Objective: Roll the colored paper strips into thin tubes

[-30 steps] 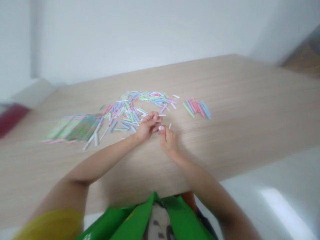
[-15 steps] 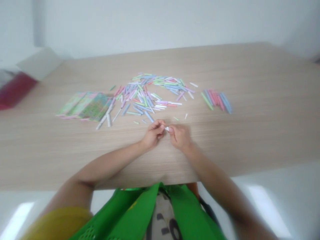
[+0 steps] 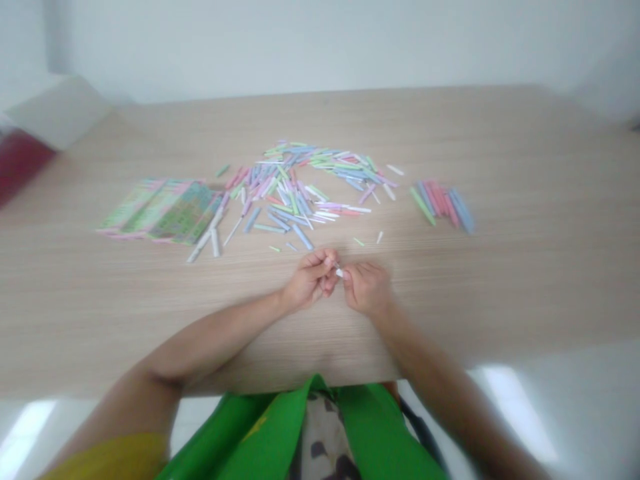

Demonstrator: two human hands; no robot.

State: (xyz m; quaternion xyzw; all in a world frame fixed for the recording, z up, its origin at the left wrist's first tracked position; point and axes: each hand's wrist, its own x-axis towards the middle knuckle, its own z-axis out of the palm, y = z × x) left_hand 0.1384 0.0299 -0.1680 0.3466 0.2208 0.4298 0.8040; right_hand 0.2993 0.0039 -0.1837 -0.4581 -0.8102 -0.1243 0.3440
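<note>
A small white piece (image 3: pixel 339 273) shows between my two hands, close above the table near its front. My right hand (image 3: pixel 369 287) is closed, thumb and forefinger pinching the piece. The fingers of my left hand (image 3: pixel 310 279) are bent in a pinch at its thin greyish end; what that end is, I cannot make out. Just beyond my hands lies a loose pile of slim pastel sticks (image 3: pixel 290 200) in blue, green, pink, purple and white. Tiny green and white bits (image 3: pixel 379 237) are scattered between the pile and my hands.
To the right, a neat row of green, blue and pink sticks (image 3: pixel 440 203) lies side by side. Patterned green and pink flat packs (image 3: pixel 155 210) lie at left, with pale grey sticks (image 3: pixel 215 243) beside them. An open box with a red side (image 3: pixel 23 163) stands far left.
Both hands, still together at the white piece, appear slightly lower and to the right. The camera view has shifted a little. The sticks and packs keep their arrangement.
</note>
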